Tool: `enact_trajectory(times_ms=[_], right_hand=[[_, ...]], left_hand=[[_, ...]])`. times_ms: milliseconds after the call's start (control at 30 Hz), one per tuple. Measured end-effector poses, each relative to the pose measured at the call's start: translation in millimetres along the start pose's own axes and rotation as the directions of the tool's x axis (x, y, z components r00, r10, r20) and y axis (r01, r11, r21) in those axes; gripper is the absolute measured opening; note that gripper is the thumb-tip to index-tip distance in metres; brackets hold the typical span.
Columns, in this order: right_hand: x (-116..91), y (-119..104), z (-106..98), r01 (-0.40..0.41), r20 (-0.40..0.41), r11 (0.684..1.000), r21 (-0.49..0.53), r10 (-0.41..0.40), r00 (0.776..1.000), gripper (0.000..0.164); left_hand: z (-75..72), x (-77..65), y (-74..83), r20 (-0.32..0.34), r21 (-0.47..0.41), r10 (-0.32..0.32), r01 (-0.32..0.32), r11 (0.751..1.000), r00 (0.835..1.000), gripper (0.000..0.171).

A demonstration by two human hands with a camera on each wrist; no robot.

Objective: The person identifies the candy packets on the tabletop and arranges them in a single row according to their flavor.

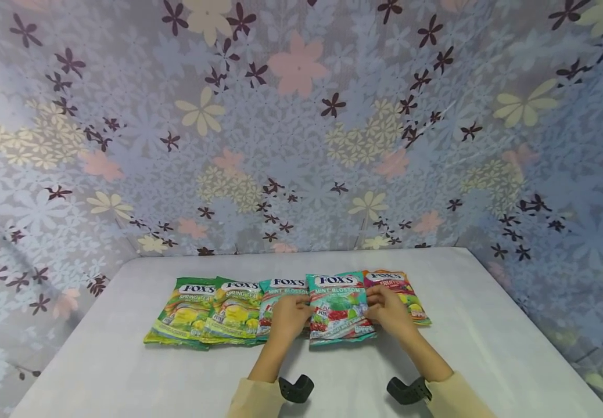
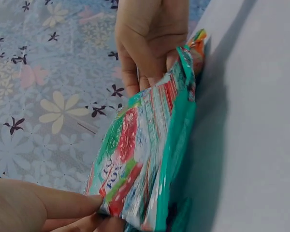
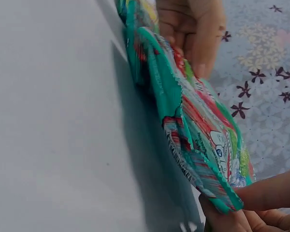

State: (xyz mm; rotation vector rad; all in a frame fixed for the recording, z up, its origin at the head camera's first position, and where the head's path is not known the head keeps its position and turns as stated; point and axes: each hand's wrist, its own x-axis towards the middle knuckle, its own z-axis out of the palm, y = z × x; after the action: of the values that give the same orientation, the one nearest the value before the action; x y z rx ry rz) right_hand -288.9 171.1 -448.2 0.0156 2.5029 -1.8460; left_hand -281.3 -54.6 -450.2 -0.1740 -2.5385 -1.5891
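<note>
A teal Fox's Mint Blossom candy bag (image 1: 339, 307) is held by both hands, one at each side edge. My left hand (image 1: 290, 316) pinches its left edge, thumb on the printed front. At the opposite edge, my right hand (image 1: 389, 312) pinches the bag between thumb and fingers. In the right wrist view the held bag (image 3: 203, 125) tilts, its lower edge over the white table. Behind my left hand lies a second Mint Blossom bag (image 1: 272, 290), partly covered. An orange and purple Fox's Fruits bag (image 1: 413, 302) lies behind my right hand, partly hidden.
Two green Fox's Spring Tea candy bags, one on the far left (image 1: 181, 316) and one beside it (image 1: 233, 313), overlap in the same row. The white table (image 1: 124, 371) ends at a flower-patterned cloth (image 1: 301, 145) at the back and sides.
</note>
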Motion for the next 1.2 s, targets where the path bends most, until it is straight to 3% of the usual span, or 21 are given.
enact_trajectory(times_ms=[233, 333, 567, 800, 1000, 1200], right_hand=[[5.0, -0.6, 5.2, 0.040, -0.016, 0.997, -0.063, -0.041, 0.999, 0.039], [7.1, 0.9, 7.1, 0.076, -0.021, 0.986, -0.149, -0.080, 0.997, 0.037], [10.0, 2.4, 9.6, 0.133, -0.054, 0.907, -0.401, -0.168, 0.984, 0.036], [7.3, -3.3, 12.5, 0.104, -0.079, 0.871, -0.479, -0.161, 0.984, 0.033], [4.5, -4.5, 19.0, 0.051, -0.110, 0.823, -0.566, -0.136, 0.985, 0.034], [4.1, -2.8, 21.2, 0.074, -0.101, 0.794, -0.604, -0.168, 0.981, 0.034]], left_hand=[[4.8, 4.0, -1.3, -0.065, 0.034, -0.004, 0.006, 0.999, 0.998, 0.021], [7.9, 2.9, -4.1, -0.102, 0.085, 0.007, 0.002, 0.996, 0.995, 0.019], [14.5, -1.0, -4.5, -0.163, 0.148, 0.065, -0.041, 0.988, 0.985, 0.019], [16.4, -0.1, -0.2, -0.166, 0.165, 0.057, -0.029, 0.986, 0.984, 0.020], [15.8, -1.1, 0.5, -0.158, 0.195, 0.070, -0.038, 0.980, 0.985, 0.021], [20.4, -1.0, -2.7, -0.174, 0.251, 0.063, -0.017, 0.968, 0.983, 0.021]])
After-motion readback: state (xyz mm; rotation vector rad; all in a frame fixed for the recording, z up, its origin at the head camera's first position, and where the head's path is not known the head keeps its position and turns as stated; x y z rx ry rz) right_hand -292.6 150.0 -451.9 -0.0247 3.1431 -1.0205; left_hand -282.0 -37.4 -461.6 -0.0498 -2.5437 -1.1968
